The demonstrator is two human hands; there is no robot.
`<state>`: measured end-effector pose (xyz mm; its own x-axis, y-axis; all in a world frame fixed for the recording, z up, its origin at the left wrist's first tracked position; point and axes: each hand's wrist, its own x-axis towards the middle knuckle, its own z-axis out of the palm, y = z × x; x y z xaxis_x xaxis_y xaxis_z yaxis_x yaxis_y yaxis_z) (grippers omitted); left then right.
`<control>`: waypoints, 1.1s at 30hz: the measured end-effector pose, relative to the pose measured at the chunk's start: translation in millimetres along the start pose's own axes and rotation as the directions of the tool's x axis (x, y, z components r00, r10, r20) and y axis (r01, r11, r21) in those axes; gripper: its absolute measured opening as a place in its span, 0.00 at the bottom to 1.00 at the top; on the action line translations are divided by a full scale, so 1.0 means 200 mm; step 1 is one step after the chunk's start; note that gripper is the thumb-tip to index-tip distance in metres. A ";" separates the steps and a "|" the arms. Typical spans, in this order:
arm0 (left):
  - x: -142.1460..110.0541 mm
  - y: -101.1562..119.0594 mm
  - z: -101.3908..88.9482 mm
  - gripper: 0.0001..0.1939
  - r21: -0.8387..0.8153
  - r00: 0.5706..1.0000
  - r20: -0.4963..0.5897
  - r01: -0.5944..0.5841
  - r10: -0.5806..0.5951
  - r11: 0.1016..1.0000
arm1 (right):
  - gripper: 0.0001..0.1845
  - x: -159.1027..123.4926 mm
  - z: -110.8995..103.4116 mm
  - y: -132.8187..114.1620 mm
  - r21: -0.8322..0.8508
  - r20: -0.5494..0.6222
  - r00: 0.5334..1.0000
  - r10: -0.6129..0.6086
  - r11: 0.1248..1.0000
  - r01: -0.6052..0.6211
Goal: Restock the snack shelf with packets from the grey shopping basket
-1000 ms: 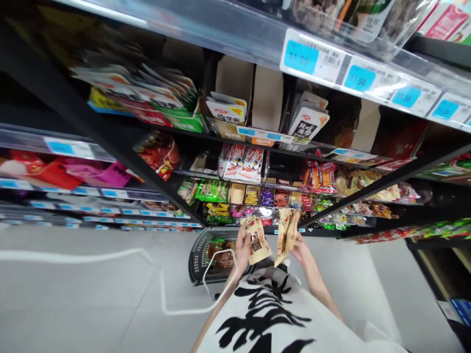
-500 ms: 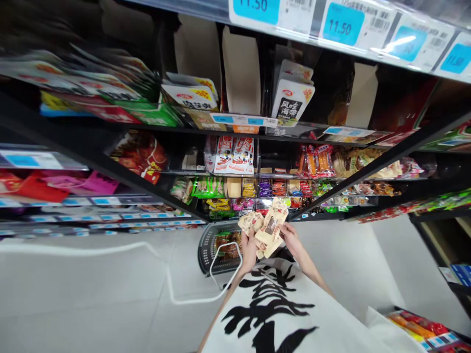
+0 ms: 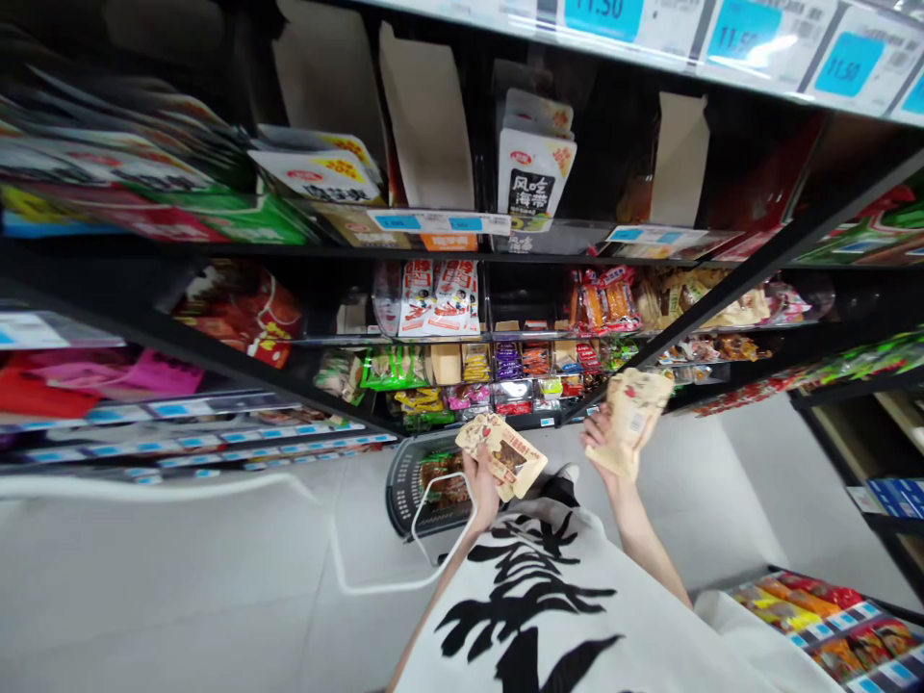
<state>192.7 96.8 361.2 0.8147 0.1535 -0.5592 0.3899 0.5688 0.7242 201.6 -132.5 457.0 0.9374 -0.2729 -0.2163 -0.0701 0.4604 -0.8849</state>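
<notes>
My left hand grips a beige snack pouch with a dark printed window, in front of my chest and just right of the shopping basket; a second pouch may lie beneath it, I cannot tell. Off to the right, my right hand holds another beige snack pouch, raised upright with a pale label patch towards me. The two hands are well apart. Below and left of them stands the dark shopping basket, with green and brown packets inside.
The basket's white handle sticks out to the left over the pale floor. Ahead rise black shelves with price tags and many packets. Similar beige pouches fill a shelf bin at right. A low display stands at lower right.
My right hand has moved right and up with one beige pouch, away from my left hand. The pouches were together before. The view has shifted slightly.
</notes>
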 end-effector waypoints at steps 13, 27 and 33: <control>-0.16 0.05 0.08 0.38 -0.212 0.978 0.143 0.180 -0.152 0.960 | 0.13 -0.05 0.21 0.27 -0.709 0.233 0.972 -0.039 0.677 0.197; -0.23 0.10 0.13 0.36 -0.116 0.998 -0.040 -0.047 0.043 0.992 | 0.23 -0.21 0.22 0.10 -0.447 0.245 0.952 0.182 0.893 -0.055; -0.21 0.08 0.13 0.38 -0.054 0.975 -0.078 -0.214 0.209 0.975 | 0.33 -0.28 0.25 0.13 -0.221 0.284 0.922 0.262 0.954 -0.203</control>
<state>175.4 78.4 406.7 0.8421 0.3319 -0.4250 0.1831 0.5653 0.8043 165.0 -64.1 467.2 0.9431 0.1084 -0.3144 -0.3326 0.3076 -0.8915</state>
